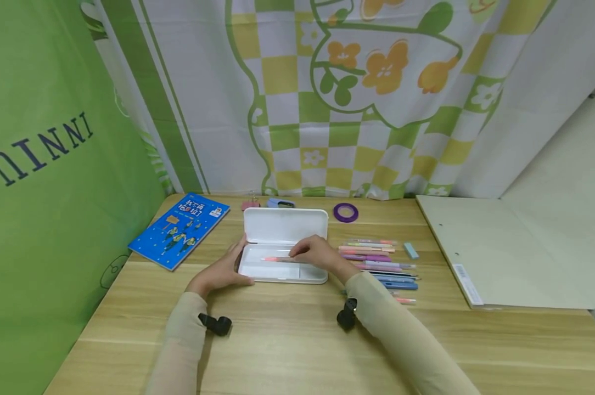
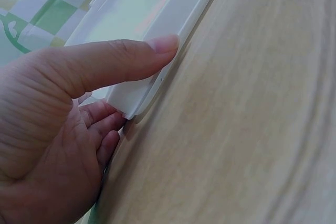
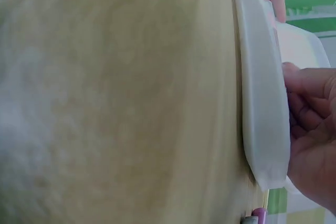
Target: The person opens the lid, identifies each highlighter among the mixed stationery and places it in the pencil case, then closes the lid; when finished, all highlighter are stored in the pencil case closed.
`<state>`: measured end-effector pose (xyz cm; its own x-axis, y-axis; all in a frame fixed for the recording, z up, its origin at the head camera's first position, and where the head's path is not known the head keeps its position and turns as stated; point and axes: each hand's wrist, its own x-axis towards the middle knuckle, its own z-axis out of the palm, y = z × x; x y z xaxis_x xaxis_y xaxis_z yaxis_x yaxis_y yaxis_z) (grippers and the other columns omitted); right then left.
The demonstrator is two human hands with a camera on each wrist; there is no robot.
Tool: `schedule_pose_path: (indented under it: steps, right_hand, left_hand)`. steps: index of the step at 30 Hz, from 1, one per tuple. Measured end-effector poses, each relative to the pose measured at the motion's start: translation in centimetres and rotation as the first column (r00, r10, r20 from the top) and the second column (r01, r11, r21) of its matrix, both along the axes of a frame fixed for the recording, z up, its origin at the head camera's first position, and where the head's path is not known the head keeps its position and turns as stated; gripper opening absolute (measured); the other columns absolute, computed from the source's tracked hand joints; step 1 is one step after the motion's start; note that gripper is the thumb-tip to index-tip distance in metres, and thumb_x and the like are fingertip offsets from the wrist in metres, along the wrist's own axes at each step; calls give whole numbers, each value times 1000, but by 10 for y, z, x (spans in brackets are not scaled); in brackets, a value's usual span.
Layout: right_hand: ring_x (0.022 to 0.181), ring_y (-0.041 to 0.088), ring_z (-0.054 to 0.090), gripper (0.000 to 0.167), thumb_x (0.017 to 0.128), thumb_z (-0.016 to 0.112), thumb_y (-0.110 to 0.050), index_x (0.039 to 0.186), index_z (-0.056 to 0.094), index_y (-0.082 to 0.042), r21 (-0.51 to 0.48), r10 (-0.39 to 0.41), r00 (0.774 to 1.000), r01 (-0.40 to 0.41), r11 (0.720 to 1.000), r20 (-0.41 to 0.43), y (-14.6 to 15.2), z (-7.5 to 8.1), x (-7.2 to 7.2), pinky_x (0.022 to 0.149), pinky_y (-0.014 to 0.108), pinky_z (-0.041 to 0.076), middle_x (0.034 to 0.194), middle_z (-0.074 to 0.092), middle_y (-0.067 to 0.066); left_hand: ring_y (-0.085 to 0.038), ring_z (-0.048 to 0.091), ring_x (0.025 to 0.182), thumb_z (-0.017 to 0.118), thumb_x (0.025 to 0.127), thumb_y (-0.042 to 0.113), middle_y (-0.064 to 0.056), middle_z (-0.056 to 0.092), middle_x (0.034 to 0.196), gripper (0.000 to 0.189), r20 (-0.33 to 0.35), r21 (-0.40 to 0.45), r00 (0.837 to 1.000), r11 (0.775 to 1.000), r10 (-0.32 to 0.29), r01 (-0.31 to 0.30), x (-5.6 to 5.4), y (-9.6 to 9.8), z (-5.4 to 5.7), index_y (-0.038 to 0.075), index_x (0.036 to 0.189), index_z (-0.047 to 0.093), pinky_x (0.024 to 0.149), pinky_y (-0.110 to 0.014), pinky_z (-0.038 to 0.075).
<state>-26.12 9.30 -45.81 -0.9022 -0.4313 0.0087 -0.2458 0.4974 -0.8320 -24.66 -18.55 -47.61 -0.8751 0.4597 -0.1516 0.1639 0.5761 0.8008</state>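
A white pencil case (image 1: 285,225) lies on the table with its lid raised at the back. My left hand (image 1: 222,271) grips its left end, the thumb on the front wall (image 2: 184,14) and the other fingers round the side. Over the tray, my right hand (image 1: 319,254) pinches a slim pen (image 1: 276,259) with an orange-pink end. The pen lies lengthwise, low in the case, its right part hidden by the hand. In the right wrist view, the case's front wall (image 3: 265,93) hides the pen and the curled fingertips (image 3: 291,74) reach in behind it.
To the right lie several pens and markers (image 1: 376,258) in a row, with a light blue eraser (image 1: 410,250) beside them. A purple tape roll (image 1: 346,212) sits behind. A blue book (image 1: 180,231) lies at the left, a large pale board (image 1: 495,252) at the right.
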Motion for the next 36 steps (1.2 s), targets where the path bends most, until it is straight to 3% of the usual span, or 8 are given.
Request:
schedule_pose_path:
  steps: [5, 9, 13, 17, 21, 26, 29, 36]
  right_hand:
    - [84, 16, 64, 6, 82, 70, -1, 84, 75, -2, 51, 7, 998, -3, 999, -65, -4, -2, 3, 77, 27, 51, 85, 72, 8]
    - [87, 17, 65, 7, 83, 68, -1, 87, 75, -2, 33, 0, 1000, 1, 999, -26, -4, -2, 4, 79, 28, 52, 87, 72, 8]
    - [90, 16, 63, 11, 86, 67, -4, 93, 74, -2, -48, 6, 998, -3, 999, 58, 5, 2, 3, 80, 28, 52, 94, 72, 8]
    - [96, 18, 62, 18, 90, 63, -6, 105, 71, 0, -162, 20, 986, 7, 987, 164, 23, 12, 2, 87, 33, 50, 105, 69, 11]
    - [103, 19, 59, 24, 91, 62, -12, 111, 67, 1, -219, 13, 978, 34, 975, 210, 49, 22, 2, 94, 39, 46, 112, 66, 12]
    - [101, 21, 61, 29, 90, 64, -16, 112, 65, 4, -286, 33, 988, 11, 958, 149, 92, 27, -1, 91, 37, 48, 109, 67, 12]
    - [103, 25, 61, 33, 91, 63, -18, 114, 63, 6, -273, 7, 993, 26, 962, 117, 119, 29, -3, 88, 34, 50, 110, 67, 13]
    - [111, 35, 56, 37, 94, 58, -14, 122, 55, 10, -122, -153, 978, 171, 978, 144, 164, 26, -13, 94, 42, 46, 121, 60, 22]
  left_hand:
    - [-39, 1, 142, 82, 73, 30, -17, -4, 157, 121, -9, 1, 1000, 1000, 1, -1, -1, -2, 0, 19, 152, -8, 112, -56, 8]
    - [-39, 2, 142, 83, 72, 30, -17, -4, 157, 122, -23, 5, 1000, 1000, 1, -1, -1, -3, -3, 18, 152, -8, 112, -56, 8]
    - [-39, 2, 142, 83, 72, 30, -17, -3, 157, 122, -19, 6, 1000, 1000, 3, -3, -1, -3, -4, 18, 152, -7, 112, -57, 8]
    - [-39, 2, 142, 83, 72, 31, -18, -3, 157, 122, -20, -5, 1000, 1000, 0, -1, -1, -2, -4, 18, 152, -7, 112, -57, 8]
    - [-39, 2, 142, 83, 72, 32, -17, -3, 157, 122, -21, -11, 1000, 1000, -2, 2, -1, -1, -3, 18, 152, -8, 112, -56, 8]
    - [-39, 2, 142, 83, 72, 30, -17, -3, 157, 121, -23, -8, 1000, 1000, -5, 5, -2, 0, -3, 18, 153, -7, 112, -57, 8]
    - [-39, 2, 142, 83, 72, 30, -17, -3, 157, 121, -22, -6, 1000, 1000, -5, 5, -2, 0, -3, 18, 153, -7, 112, -57, 8]
    - [-38, 2, 142, 83, 72, 29, -16, -4, 157, 121, -22, 2, 1000, 1000, -5, 5, -2, -1, -3, 17, 152, -8, 112, -56, 8]
